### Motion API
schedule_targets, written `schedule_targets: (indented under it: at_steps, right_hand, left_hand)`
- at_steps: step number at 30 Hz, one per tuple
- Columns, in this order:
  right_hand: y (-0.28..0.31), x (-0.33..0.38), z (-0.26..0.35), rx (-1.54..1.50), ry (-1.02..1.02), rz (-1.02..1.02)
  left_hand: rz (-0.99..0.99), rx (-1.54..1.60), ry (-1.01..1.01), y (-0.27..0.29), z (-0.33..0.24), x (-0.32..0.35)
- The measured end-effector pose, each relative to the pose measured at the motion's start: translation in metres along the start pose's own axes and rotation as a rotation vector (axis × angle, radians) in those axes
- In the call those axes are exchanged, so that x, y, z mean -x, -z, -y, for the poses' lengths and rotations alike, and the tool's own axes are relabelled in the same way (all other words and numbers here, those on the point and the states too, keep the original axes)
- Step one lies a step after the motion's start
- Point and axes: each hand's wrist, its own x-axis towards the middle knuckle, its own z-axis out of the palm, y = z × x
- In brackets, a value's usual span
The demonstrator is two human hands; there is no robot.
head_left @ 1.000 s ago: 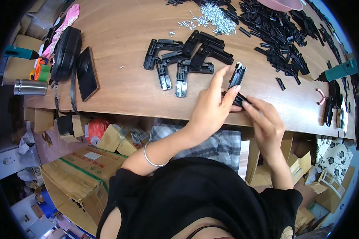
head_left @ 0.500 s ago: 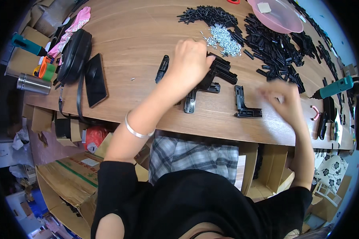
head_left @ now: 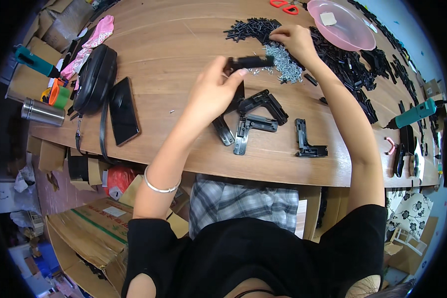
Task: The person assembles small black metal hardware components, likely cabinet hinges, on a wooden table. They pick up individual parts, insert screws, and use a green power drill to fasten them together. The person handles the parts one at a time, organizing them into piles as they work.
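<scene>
Head view: left hand [head_left: 211, 89] pinches a black plastic piece [head_left: 253, 61]; right hand [head_left: 297, 43], grip unclear, at thin black rods [head_left: 251, 31], upper centre; lone black L-shaped plastic bracket [head_left: 303, 145] perhaps done, clustered brackets [head_left: 257, 122] likely left.

The person facing away from me has both arms stretched out over the surface [head_left: 184, 49], bare from above the elbow down. The left forearm [head_left: 171, 146] slants up and inward, and the left hand [head_left: 211, 89] is bent in a grip, its thumb [head_left: 237, 78] lying out to the right. The right arm reaches farther: the right forearm [head_left: 340, 107] angles in toward the left, and the right hand [head_left: 297, 43] hangs with its back up, the fingers [head_left: 280, 35] pointing leftward and drawn close together at the tips. The two hands are apart, the right one farther from the chest.
</scene>
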Motion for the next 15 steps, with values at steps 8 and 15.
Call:
schedule_targets:
  at_steps: [8, 15]
  right_hand:
    - [0.057, 0.076, 0.058, -1.449, -0.502, 0.163]
    - [0.088, 0.172, 0.105, -1.362, -0.553, 0.189]
  left_hand:
    - [0.105, 1.053, 0.325, 0.013, -0.017, 0.078]
    - [0.197, 1.26, 0.479, -0.018, -0.033, 0.118]
